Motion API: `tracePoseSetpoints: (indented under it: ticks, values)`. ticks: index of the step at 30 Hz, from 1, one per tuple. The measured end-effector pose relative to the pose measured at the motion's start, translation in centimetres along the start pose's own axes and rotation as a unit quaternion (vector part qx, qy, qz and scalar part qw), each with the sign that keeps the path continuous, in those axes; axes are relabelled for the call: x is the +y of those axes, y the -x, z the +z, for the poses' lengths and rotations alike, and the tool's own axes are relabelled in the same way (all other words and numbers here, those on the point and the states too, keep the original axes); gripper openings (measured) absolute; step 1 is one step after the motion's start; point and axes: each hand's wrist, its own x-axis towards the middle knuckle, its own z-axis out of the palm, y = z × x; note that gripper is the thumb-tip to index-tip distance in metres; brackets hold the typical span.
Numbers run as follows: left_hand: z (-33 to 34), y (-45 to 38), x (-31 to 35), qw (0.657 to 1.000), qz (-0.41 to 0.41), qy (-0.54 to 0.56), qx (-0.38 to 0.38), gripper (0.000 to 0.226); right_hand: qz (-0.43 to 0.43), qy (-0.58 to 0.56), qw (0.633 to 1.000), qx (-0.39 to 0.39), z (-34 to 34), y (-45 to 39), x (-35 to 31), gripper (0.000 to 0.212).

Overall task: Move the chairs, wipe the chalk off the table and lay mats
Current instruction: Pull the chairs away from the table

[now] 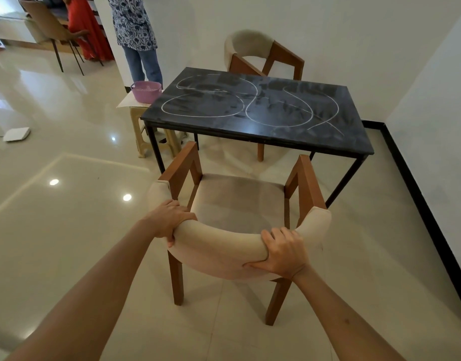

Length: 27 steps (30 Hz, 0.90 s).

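Note:
A wooden chair with a beige padded seat and a curved backrest stands in front of me, a little back from the near edge of the black table. My left hand grips the left part of the backrest and my right hand grips its right part. White chalk loops and smears cover the tabletop. A second matching chair stands at the table's far side by the wall.
A pink basket sits on white sheets on a beige plastic stool at the table's left end. A person in jeans stands behind it. A white device lies on the glossy floor at left. The wall runs along the right.

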Motion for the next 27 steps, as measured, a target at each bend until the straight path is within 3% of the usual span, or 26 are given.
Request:
tracePoseSetpoints:
  ticks: [14, 27]
  values:
    - [-2.6, -6.9, -4.6, 1.000, -0.014, -0.022, 0.002, 0.078, 0.013, 0.011, 1.000, 0.006, 3.4, -5.8, 3.5, 0.081]
    - [-2.4, -7.3, -5.2, 1.000, -0.014, -0.025, 0.006, 0.078, 0.010, 0.005, 1.000, 0.022, 4.3, -6.0, 3.4, 0.080]
